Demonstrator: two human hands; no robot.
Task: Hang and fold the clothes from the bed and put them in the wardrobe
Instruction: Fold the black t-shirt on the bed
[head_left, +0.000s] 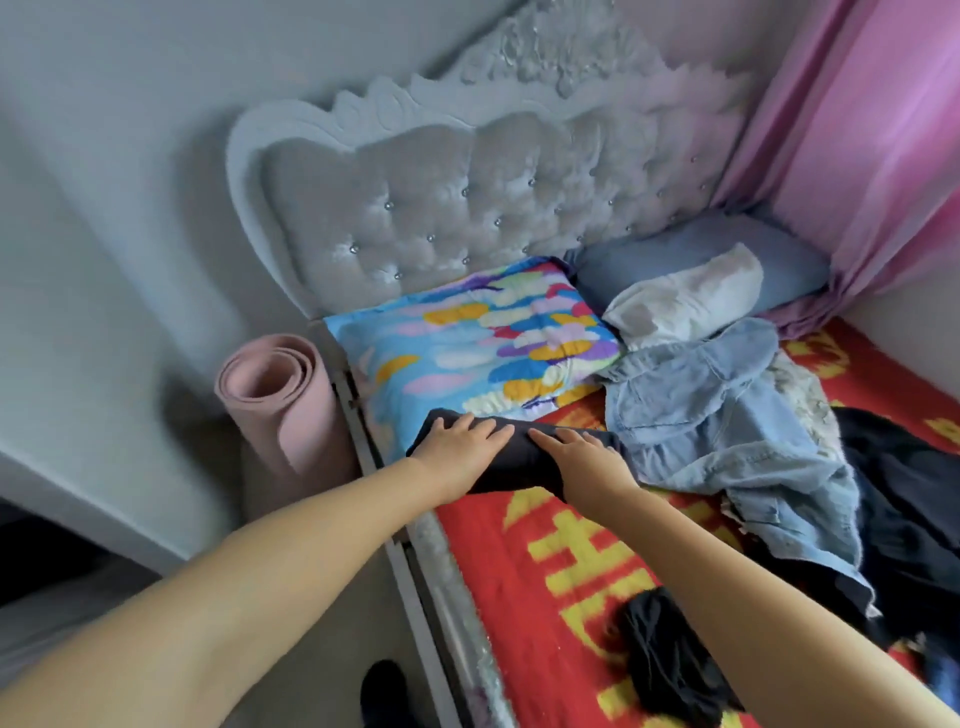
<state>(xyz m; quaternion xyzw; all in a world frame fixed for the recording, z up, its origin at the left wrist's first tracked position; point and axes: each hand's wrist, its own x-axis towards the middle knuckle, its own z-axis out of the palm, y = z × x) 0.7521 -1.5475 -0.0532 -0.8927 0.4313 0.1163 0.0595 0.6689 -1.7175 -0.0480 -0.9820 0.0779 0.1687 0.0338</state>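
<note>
Near bed edge, 9 o'clock side: dark folded garment (511, 457) lies on the red bedspread (498, 561), butted against the patterned pillow (467, 338).
Left grip (460, 444): fingers flat, pressing the fold, nothing clasped.
Right grip (582, 454): same, flat on top.
Why: likely smoothing creases so the fold holds.
Pending, 3 o'clock: denim piece (727, 415), dark clothes (909, 493) unfolded.

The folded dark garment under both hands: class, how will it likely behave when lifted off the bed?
The folded dark garment is probably floppy: it is soft cloth, flattened under the left hand and right hand. It likely unfolds if lifted by one edge. It seems light, being thin and small beside the crumpled light-blue denim garment.
</note>
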